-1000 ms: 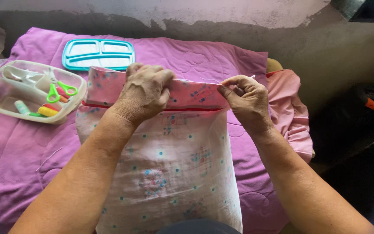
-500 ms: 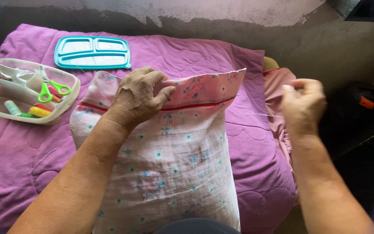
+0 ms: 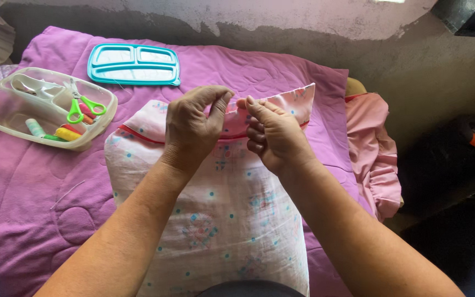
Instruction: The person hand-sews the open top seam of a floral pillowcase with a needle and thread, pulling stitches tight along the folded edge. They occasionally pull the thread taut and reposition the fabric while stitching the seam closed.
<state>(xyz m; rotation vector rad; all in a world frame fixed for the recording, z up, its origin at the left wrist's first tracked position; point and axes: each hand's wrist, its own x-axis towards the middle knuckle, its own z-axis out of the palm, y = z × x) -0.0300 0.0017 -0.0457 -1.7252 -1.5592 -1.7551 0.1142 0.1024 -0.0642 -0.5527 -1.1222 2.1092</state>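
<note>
A pink patterned pillowcase (image 3: pixel 221 220) with red piping lies over my lap on a purple quilt (image 3: pixel 39 192). My left hand (image 3: pixel 193 129) pinches its folded top edge with thumb and forefinger. My right hand (image 3: pixel 273 135) is right beside it, fingertips pinched at the same edge, almost touching the left thumb. Whether a needle sits between the fingers is too small to tell.
A clear plastic box (image 3: pixel 6 107) at the left holds green-handled scissors (image 3: pixel 81 104) and thread spools. A teal divided lid (image 3: pixel 133 64) lies behind it. Pink frilled cloth (image 3: pixel 375 154) hangs off the right edge. A grey wall runs along the back.
My right hand, which had pulled far out to the right, has come back to the pillowcase edge beside my left hand. The left hand kept its pinch on the edge.
</note>
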